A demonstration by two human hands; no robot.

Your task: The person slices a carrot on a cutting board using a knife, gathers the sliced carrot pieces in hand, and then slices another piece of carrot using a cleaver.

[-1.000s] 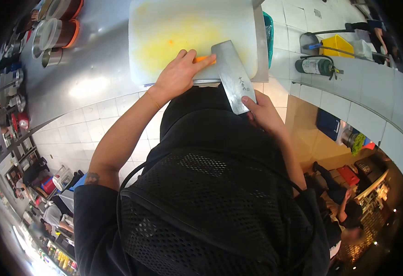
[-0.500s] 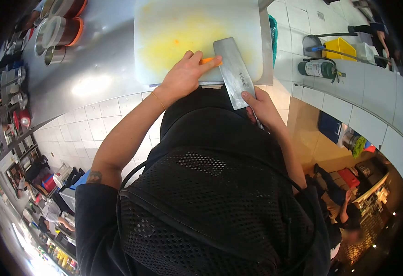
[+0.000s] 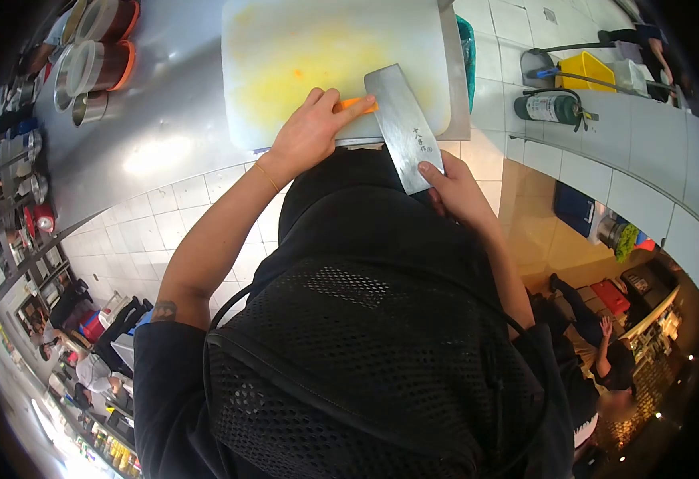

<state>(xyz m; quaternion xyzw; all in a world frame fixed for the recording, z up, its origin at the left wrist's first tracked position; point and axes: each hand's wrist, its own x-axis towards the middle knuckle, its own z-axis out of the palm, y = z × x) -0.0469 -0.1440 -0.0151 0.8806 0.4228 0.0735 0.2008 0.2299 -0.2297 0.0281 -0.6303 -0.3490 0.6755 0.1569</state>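
Note:
My left hand (image 3: 305, 134) is closed on an orange carrot piece (image 3: 356, 104), holding it down on a white cutting board (image 3: 246, 60), with the fingers stretched along it. In my right hand (image 3: 460, 190) is a broad cleaver (image 3: 404, 120), its blade face turned up and dark characters near the heel. My right thumb presses on the blade; the handle is hidden under the hand. The blade edge is right beside the carrot's end and my left fingertips; I cannot tell whether they touch. Yellow stains and a small orange bit (image 3: 297, 73) mark the board.
Lidded containers (image 3: 98, 65) and a metal cup (image 3: 90, 108) stand on the steel counter (image 3: 174, 104) at left. Right of the board are a green-lined bin (image 3: 466, 60), a fire extinguisher (image 3: 548, 108) and a yellow bucket (image 3: 585, 72). Other people are in the background on both sides.
The view has shifted slightly, so the board sits a little further left. The cleaver's handle, partly visible before, is now hidden. Both hands keep their holds.

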